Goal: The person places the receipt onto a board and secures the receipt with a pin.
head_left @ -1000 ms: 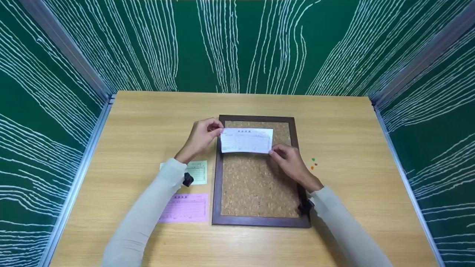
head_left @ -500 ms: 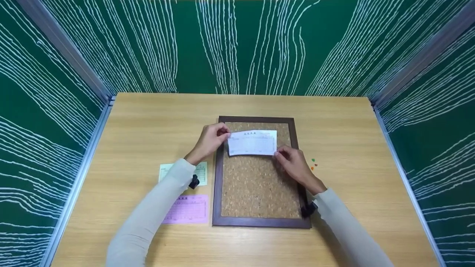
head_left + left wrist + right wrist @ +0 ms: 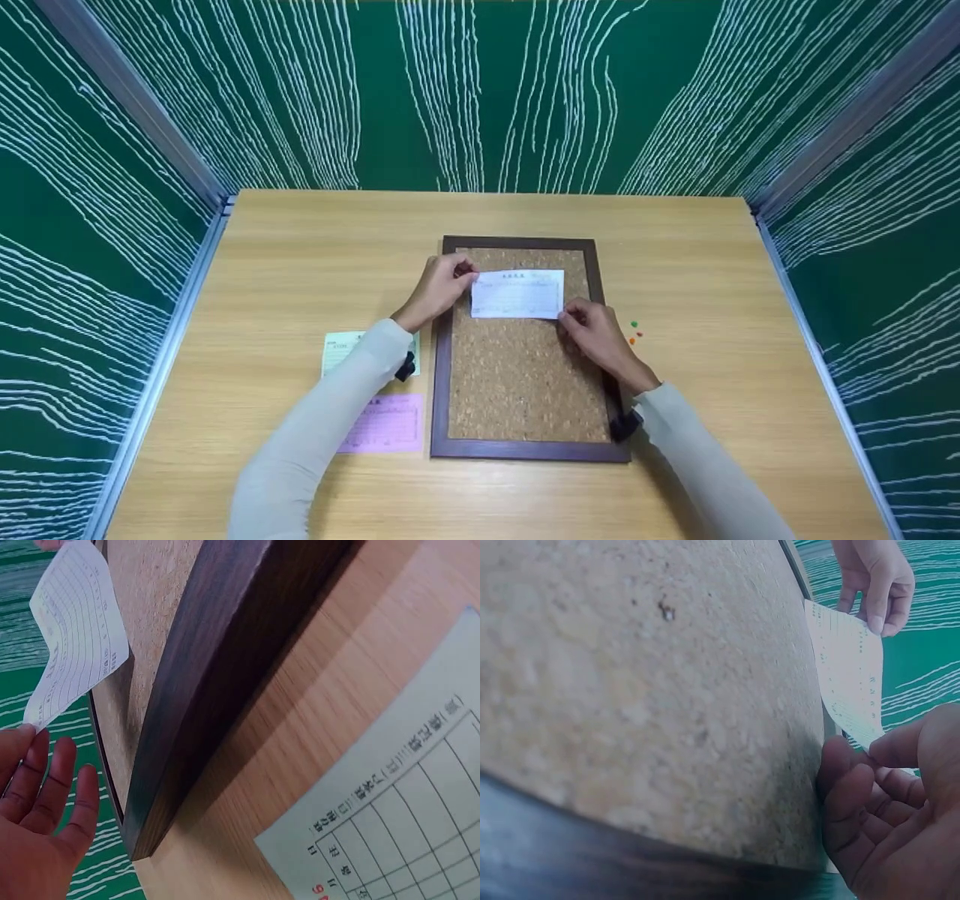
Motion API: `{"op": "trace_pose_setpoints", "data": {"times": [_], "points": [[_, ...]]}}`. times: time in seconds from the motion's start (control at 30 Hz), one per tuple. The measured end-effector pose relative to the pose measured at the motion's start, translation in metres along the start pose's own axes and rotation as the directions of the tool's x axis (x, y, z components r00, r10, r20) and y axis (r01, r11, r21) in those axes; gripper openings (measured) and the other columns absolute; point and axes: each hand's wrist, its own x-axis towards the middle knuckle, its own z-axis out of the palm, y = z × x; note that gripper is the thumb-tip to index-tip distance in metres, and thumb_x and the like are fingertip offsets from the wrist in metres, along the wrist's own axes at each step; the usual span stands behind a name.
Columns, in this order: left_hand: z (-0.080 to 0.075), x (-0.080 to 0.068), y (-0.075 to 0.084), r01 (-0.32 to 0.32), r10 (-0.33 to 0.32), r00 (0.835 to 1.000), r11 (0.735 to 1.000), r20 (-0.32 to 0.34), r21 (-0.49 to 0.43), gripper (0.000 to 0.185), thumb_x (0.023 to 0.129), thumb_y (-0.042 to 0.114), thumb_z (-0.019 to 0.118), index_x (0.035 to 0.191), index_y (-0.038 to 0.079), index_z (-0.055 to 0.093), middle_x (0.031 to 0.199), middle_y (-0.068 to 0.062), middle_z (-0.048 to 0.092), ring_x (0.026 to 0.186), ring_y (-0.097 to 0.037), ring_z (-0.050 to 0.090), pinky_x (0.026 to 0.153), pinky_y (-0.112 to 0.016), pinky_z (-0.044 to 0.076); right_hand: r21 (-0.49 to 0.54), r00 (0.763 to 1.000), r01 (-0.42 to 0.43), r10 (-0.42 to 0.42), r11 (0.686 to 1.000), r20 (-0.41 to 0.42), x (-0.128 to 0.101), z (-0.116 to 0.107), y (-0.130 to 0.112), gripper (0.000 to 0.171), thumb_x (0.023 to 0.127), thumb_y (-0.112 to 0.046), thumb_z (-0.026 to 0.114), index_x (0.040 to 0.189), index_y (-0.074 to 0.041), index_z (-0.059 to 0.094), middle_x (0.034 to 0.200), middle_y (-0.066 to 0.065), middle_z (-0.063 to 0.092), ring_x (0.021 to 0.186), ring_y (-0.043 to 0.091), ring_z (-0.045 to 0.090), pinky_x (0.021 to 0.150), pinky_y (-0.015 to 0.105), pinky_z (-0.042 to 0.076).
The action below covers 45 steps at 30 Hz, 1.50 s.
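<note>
A white printed form slip [image 3: 517, 295] is stretched between both hands over the upper part of a cork board [image 3: 529, 382] with a dark brown frame. My left hand [image 3: 442, 285] pinches the slip's upper left corner between thumb and finger. At the lower right corner, the thumb and finger of my right hand [image 3: 596, 334] pinch it too. In the left wrist view the slip [image 3: 82, 630] bends in a wave and stands off the cork. Part of the right hand's fingers [image 3: 847, 802] lies close to the cork surface in the right wrist view.
Left of the board lie a green form slip [image 3: 341, 349], partly under the left sleeve, and a purple form slip [image 3: 390, 424]. Several small coloured bits [image 3: 634, 325] lie on the table right of the board. Green walls with white lines [image 3: 495, 97] enclose the table.
The white slip has shifted right and slightly toward the person over the cork, and it looks flatter. The left hand moved right with it; the right hand moved a little right.
</note>
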Motion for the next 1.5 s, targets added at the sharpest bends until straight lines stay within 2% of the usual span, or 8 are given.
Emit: {"op": "trace_pose_setpoints", "data": {"times": [0.17, 0.47, 0.67, 0.93, 1.17, 1.5], "points": [[0.003, 0.009, -0.004, -0.003, 0.004, 1.0, 0.999, -0.016, 0.035, 0.011, 0.108, 0.0, 0.067, 0.112, -0.001, 0.077, 0.107, -0.011, 0.076, 0.093, -0.017, 0.066, 0.08, -0.026, 0.054, -0.023, 1.0, 0.0, 0.0, 1.0, -0.024, 0.002, -0.001, 0.001, 0.014, 0.108, -0.005, 0.065, 0.1, 0.002, 0.074, 0.082, 0.011, 0.073, 0.062, 0.015, 0.061, 0.052, 0.023, 0.048], [0.008, 0.019, -0.016, 0.01, -0.007, 1.0, 0.993, -0.026, 0.116, 0.012, 0.107, -0.001, 0.067, 0.113, -0.002, 0.077, 0.109, -0.013, 0.077, 0.096, -0.019, 0.068, 0.087, -0.032, 0.058, -0.036, 0.999, -0.031, 0.03, 0.999, -0.03, 0.004, -0.001, 0.005, 0.014, 0.108, -0.006, 0.064, 0.099, 0.001, 0.073, 0.08, 0.01, 0.069, 0.059, 0.017, 0.059, 0.049, 0.023, 0.045], [0.011, 0.023, -0.021, 0.011, -0.009, 1.0, 0.985, -0.008, 0.173, 0.012, 0.108, -0.001, 0.066, 0.113, -0.001, 0.076, 0.107, -0.012, 0.076, 0.095, -0.02, 0.067, 0.086, -0.035, 0.057, -0.048, 1.0, -0.025, 0.024, 0.999, -0.016, 0.004, -0.001, 0.005, 0.015, 0.108, -0.005, 0.064, 0.096, -0.001, 0.073, 0.078, 0.008, 0.066, 0.06, 0.018, 0.059, 0.049, 0.024, 0.044], [0.013, 0.027, -0.024, -0.019, 0.021, 1.0, 0.972, -0.006, 0.234, 0.011, 0.109, 0.001, 0.066, 0.112, -0.002, 0.076, 0.103, -0.014, 0.077, 0.08, -0.02, 0.067, 0.077, -0.035, 0.058, -0.108, 1.0, -0.013, 0.011, 0.994, -0.024, 0.01, -0.001, 0.005, 0.018, 0.106, -0.005, 0.066, 0.09, -0.002, 0.073, 0.072, 0.003, 0.066, 0.055, 0.013, 0.057, 0.048, 0.023, 0.042], [0.014, 0.031, -0.026, -0.026, 0.028, 1.0, 0.959, -0.005, 0.281, 0.012, 0.107, 0.0, 0.067, 0.112, -0.003, 0.078, 0.107, -0.016, 0.079, 0.093, -0.025, 0.071, 0.086, -0.041, 0.061, -0.098, 0.998, -0.07, 0.07, 0.993, -0.011, 0.013, -0.001, 0.005, 0.017, 0.106, -0.007, 0.064, 0.093, 0.0, 0.074, 0.071, 0.005, 0.067, 0.051, 0.013, 0.059, 0.043, 0.022, 0.043], [0.017, 0.037, -0.027, -0.022, 0.03, 0.999, 0.95, -0.02, 0.311, 0.011, 0.105, -0.001, 0.068, 0.108, -0.003, 0.079, 0.105, -0.017, 0.078, 0.093, -0.027, 0.072, 0.085, -0.042, 0.06, -0.088, 0.994, -0.109, 0.11, 0.99, 0.003, 0.016, -0.004, 0.005, 0.02, 0.107, -0.01, 0.061, 0.092, -0.001, 0.071, 0.065, 0.006, 0.066, 0.045, 0.013, 0.057, 0.04, 0.022, 0.042]]}}
